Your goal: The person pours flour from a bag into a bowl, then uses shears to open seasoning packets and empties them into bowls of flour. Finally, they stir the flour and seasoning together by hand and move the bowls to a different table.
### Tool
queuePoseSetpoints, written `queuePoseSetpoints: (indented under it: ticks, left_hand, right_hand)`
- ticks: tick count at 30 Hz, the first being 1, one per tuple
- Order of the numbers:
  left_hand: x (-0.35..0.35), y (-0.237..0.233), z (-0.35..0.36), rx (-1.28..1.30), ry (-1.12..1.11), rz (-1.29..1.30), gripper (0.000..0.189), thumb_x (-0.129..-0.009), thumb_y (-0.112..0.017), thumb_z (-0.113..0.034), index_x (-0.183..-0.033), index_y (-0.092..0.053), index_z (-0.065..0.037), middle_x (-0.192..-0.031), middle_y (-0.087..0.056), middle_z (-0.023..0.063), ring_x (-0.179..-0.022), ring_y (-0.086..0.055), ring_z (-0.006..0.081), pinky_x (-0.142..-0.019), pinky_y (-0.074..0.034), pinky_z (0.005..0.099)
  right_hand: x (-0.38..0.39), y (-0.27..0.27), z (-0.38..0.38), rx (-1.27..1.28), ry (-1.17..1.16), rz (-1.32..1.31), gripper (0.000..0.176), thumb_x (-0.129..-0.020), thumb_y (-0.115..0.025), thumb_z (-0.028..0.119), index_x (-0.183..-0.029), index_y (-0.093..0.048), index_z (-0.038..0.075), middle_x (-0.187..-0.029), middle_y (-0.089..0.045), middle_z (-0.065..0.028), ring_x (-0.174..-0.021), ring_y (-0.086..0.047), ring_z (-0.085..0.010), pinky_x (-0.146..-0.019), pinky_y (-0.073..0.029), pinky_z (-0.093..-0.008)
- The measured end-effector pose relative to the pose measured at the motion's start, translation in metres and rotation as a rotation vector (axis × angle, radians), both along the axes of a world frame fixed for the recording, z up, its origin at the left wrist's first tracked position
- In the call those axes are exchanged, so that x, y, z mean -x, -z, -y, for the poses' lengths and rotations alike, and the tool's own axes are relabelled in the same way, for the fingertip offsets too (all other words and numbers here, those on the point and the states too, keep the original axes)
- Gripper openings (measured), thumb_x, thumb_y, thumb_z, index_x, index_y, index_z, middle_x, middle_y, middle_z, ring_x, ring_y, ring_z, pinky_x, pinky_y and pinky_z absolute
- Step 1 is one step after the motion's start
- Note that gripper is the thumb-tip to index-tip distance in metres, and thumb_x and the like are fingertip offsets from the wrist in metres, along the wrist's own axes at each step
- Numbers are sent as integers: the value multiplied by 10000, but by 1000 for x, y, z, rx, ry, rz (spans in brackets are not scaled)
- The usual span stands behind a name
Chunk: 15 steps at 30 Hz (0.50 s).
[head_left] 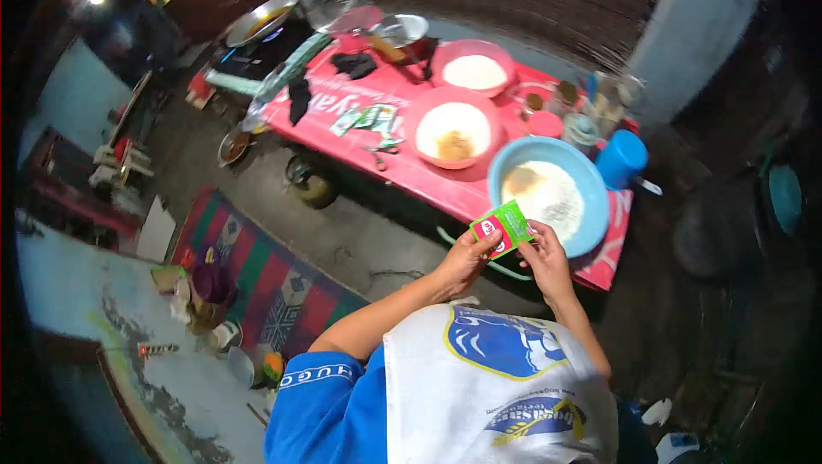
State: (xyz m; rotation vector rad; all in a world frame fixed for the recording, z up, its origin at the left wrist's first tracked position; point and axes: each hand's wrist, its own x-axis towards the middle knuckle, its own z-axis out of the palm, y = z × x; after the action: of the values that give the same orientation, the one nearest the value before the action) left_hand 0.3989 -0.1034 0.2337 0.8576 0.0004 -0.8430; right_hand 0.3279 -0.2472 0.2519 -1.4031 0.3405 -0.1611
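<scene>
A small green and red sachet [511, 217] is held up in front of me. My left hand [465, 260] grips its left end, thumb on top. My right hand [548, 260] pinches its right corner. Just beyond the sachet stands a blue basin [597, 233] with white powder [561, 199] and a brownish patch on it. Left of it, a pink basin [417, 143] holds white powder with a tan heap on top. Another pink basin [507, 60] of white powder stands behind. The sachet's far edge overlaps the blue basin's near rim in view.
A pink-covered table [411, 177] carries torn green-white packets [368, 120], scissors [378, 156], black cloths [353, 64], jars [563, 98] and a blue mug [621, 160]. At the far left a wok [264, 17] sits over a lit stove [265, 44]. A gas cylinder [310, 183] stands below.
</scene>
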Motion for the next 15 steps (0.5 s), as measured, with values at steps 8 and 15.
queuePoseSetpoints:
  ticks: [8, 15]
  left_hand:
    - [-62, 21, -111, -151, -489, -55, 217, -833, -570, -209, -1034, -541, -131, -973, -596, -13, -886, -551, 103, -813, -407, 284]
    - [-143, 22, -199, -197, -862, -22, 204, -794, -615, -265, -934, -543, -135, -848, -586, -41, -755, -539, 86, -643, -398, 255]
  right_hand:
    - [-144, 16, -107, 15, -390, -52, 202, -878, -501, 209, -965, -534, 30, -763, -552, 1, -695, -528, -57, -592, -419, -190]
    - [-278, 120, -156, 996, -501, 246, 443, -742, -616, 263, -1113, -482, 60, -1135, -467, -188, -1067, -434, -320, -870, -367, -411]
